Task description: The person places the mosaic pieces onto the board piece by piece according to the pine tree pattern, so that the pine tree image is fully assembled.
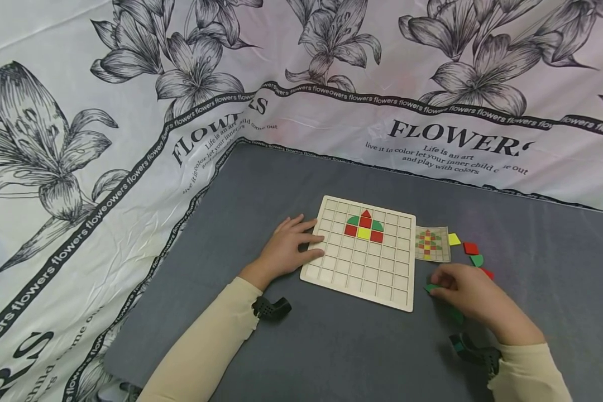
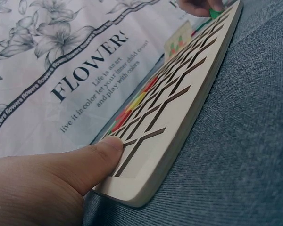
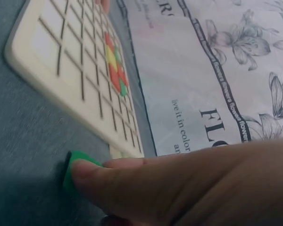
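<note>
A pale wooden grid board (image 1: 357,279) lies on the grey table. In its upper cells sit a red triangle (image 1: 365,214), a yellow square (image 1: 364,233), several red squares and two green quarter-round tiles. My left hand (image 1: 286,248) rests on the board's left edge with fingers spread; in the left wrist view its thumb (image 2: 101,153) lies on the rim. To the right of the board, my right hand (image 1: 464,290) pinches a green tile (image 3: 75,172) between thumb and fingers, just above the table. The fingers partly cover that tile, so its full shape is hidden.
A pattern card (image 1: 432,244) adjoins the board's right edge. Beyond it lie loose tiles: a yellow one (image 1: 454,239), a red one (image 1: 470,248), a green one (image 1: 477,260) and another red one. More green shows below the right hand. Flower-printed cloth (image 1: 331,56) hangs behind.
</note>
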{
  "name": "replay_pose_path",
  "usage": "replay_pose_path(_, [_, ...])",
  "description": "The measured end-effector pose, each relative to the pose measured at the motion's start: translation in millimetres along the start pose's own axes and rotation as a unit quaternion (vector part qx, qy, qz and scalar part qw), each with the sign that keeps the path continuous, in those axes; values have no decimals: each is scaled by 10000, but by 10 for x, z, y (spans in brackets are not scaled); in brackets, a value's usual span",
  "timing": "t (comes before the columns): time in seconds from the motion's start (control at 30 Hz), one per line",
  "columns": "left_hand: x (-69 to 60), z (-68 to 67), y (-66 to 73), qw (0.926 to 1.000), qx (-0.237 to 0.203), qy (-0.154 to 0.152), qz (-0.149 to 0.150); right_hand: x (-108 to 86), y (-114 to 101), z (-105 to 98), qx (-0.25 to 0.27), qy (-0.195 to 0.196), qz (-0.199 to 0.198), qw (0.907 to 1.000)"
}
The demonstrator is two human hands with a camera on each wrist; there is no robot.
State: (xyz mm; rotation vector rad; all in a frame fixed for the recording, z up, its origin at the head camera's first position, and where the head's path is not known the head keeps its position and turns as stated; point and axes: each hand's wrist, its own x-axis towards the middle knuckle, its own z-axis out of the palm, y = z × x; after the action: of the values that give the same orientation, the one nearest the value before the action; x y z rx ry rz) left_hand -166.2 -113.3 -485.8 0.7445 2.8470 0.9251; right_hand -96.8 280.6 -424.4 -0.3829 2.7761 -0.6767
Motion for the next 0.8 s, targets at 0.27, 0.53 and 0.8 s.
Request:
replay_pose_path(0.27, [-6, -24, 22, 10000, -9, -13, -12, 141, -170, -34, 68, 407, -23, 9991])
replay_pose_path(0.53, [-10, -28, -2, 10000, 12, 28, -15, 435, -279, 10, 325, 993, 123, 9945])
replay_pose_path(0.8, [2, 13, -18, 10000, 88, 34, 1, 720, -304, 155, 526, 1389, 372, 9882])
